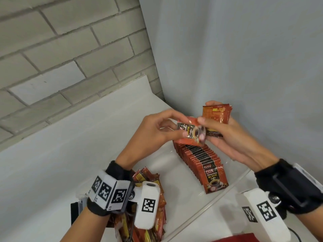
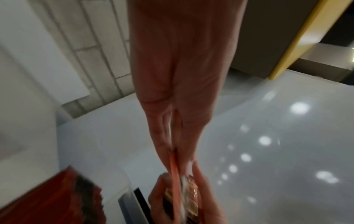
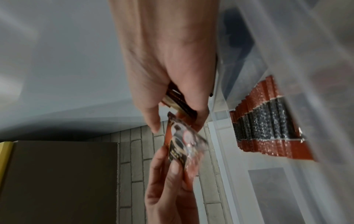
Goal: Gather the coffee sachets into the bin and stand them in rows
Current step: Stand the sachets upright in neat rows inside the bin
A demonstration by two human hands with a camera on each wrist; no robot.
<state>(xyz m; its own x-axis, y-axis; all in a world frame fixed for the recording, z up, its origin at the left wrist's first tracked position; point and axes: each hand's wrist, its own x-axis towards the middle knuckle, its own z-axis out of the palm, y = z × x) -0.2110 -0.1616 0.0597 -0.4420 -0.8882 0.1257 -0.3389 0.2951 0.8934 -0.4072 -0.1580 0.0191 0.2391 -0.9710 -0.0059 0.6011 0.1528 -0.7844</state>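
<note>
Above a clear plastic bin (image 1: pixel 225 198), the left hand (image 1: pixel 153 131) pinches a single red-and-black foil coffee sachet (image 1: pixel 190 132), while the right hand (image 1: pixel 227 137) grips a small stack of matching sachets (image 1: pixel 216 114), its thumb on the single one; a row of red sachets (image 1: pixel 201 161) stands upright in the bin, and a loose pile of sachets (image 1: pixel 157 215) lies beside it on the white tabletop (image 1: pixel 52 163)

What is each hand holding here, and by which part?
Left hand pinches one sachet by its left end. Right hand grips a small stack of sachets by its lower part, thumb touching the single sachet.
</note>
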